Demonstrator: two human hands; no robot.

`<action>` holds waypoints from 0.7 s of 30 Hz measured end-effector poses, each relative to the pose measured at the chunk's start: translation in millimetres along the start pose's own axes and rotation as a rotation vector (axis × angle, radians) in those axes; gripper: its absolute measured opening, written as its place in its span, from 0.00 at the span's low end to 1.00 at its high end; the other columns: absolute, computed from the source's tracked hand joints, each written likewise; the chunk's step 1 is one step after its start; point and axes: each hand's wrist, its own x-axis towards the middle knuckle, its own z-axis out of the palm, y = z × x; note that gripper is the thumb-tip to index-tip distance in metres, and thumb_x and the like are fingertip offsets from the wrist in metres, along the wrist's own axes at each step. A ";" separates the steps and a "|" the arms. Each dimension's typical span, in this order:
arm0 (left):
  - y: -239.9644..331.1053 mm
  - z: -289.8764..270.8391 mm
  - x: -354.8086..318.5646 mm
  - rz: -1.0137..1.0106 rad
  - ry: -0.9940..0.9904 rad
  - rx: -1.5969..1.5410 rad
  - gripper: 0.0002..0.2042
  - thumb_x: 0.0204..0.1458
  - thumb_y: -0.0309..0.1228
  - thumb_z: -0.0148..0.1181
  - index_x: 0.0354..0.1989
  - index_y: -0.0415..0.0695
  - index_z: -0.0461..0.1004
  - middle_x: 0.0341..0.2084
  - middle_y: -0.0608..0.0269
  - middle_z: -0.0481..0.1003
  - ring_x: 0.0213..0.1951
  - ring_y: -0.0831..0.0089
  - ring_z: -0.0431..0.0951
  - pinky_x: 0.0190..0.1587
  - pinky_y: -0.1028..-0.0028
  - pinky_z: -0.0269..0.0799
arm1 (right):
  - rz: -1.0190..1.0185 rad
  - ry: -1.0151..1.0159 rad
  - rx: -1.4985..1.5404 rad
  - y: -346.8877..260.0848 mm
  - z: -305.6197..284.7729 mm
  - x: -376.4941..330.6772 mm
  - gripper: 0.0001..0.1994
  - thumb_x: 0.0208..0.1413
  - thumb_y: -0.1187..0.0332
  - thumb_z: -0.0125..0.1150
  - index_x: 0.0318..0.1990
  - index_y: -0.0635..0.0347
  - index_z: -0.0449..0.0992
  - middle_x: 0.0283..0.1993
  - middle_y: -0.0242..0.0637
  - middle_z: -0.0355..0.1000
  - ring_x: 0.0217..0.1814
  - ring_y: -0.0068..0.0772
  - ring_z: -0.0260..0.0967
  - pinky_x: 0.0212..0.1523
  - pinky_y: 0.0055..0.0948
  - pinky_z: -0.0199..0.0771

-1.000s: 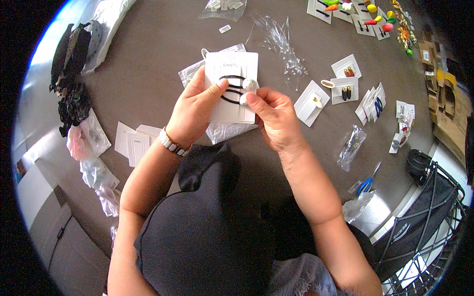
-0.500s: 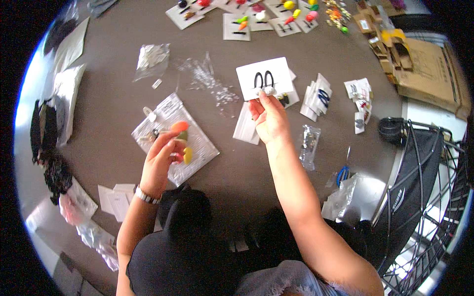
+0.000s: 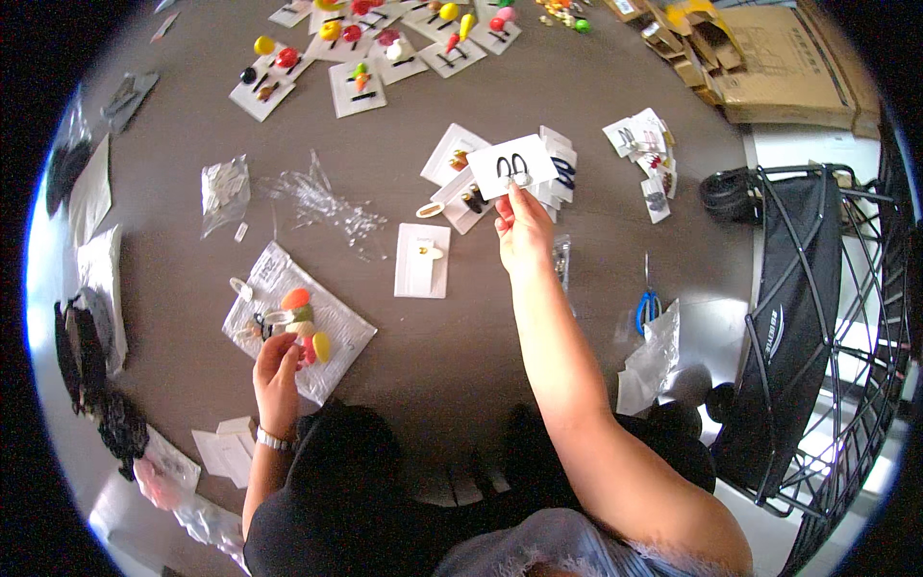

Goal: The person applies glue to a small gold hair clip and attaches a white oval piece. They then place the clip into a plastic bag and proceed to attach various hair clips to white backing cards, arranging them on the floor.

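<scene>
You have a white card (image 3: pixel 541 163) pinched at its lower edge in your right hand (image 3: pixel 527 231), face up, its long side crosswise and slightly tilted. Two black hair ties (image 3: pixel 513 164) sit side by side on it, their pale balls (image 3: pixel 522 179) at your fingertips. Under your left hand (image 3: pixel 279 380), colourful ornaments (image 3: pixel 297 299), orange, green, cream, pink and yellow, cluster over a silvery padded bag (image 3: pixel 344 332).

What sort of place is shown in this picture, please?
Perhaps a small sorting or packing workspace: many white cards and small colourful accessories are spread out, with blue scissors and cardboard packaging also in view.
</scene>
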 end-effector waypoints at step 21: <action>-35.1 -38.6 19.8 0.341 0.441 1.208 0.42 0.25 0.36 0.70 0.55 0.41 0.57 0.52 0.48 0.57 0.54 0.51 0.56 0.55 0.57 0.51 | -0.133 0.066 -0.183 -86.2 -82.1 84.2 0.07 0.51 0.72 0.53 0.38 0.62 0.71 0.31 0.40 0.72 0.31 0.28 0.72 0.28 0.24 0.74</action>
